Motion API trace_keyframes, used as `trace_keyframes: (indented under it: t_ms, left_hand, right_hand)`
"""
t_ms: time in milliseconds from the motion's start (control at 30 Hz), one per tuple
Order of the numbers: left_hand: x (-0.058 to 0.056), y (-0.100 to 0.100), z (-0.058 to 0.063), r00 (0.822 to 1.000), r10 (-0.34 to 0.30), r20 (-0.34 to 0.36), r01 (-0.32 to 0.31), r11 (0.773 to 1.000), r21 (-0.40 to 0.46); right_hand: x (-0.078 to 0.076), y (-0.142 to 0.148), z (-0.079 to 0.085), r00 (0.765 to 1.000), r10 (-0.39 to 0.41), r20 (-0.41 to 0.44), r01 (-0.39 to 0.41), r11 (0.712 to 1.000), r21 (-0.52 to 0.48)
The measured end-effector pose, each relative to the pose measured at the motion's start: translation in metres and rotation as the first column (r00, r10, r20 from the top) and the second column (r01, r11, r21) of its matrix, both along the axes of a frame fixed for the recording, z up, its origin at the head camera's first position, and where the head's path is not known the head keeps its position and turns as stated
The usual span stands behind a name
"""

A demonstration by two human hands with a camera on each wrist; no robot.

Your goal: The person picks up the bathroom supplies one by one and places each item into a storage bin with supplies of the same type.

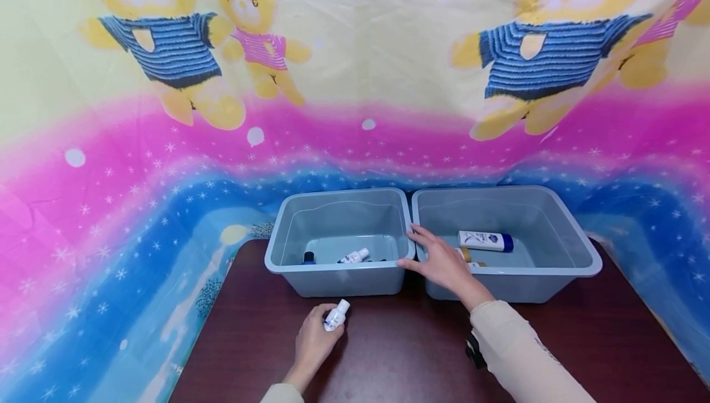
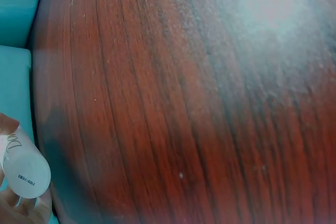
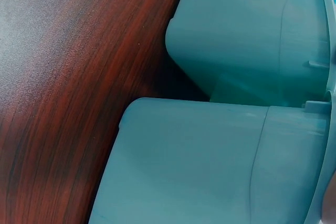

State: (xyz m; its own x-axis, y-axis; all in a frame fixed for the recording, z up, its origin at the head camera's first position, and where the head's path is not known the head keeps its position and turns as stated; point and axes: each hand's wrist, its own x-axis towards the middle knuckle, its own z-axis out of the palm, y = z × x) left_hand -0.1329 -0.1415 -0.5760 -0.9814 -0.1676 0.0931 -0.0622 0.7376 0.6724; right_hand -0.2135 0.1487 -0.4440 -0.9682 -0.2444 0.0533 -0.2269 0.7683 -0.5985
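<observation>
My left hand (image 1: 317,340) holds a small white bottle (image 1: 335,317) by its sides over the table, in front of the left bin. Its cap points up and away. In the left wrist view, the round base of this bottle (image 2: 27,176) shows a printed code. The right hand (image 1: 444,262) rests where the two bins meet, with its thumb and fingertips on the left bin's rim. The grey left bin (image 1: 338,281) contains a white bottle (image 1: 354,257) and a dark-capped item (image 1: 308,258). Inside the grey right bin (image 1: 499,286) lies a larger white bottle with a blue cap (image 1: 481,241).
Gold-coloured items (image 1: 465,255) in the right bin are partly hidden by the right hand. Both bins stand side by side on a dark brown wooden table (image 1: 388,354). Behind it hangs a cloth (image 1: 355,144) printed with bears. A black object (image 1: 474,352) shows beside the right sleeve.
</observation>
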Motion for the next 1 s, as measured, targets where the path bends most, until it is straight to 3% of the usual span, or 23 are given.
trace_keyframes:
  t_ms: [1000]
  left_hand:
    - [0.017, -0.020, 0.040, 0.996, -0.036, -0.076, 0.030, 0.997, -0.070]
  right_hand:
    - [-0.001, 0.001, 0.001, 1.000, -0.001, 0.004, 0.001, 1.000, -0.002]
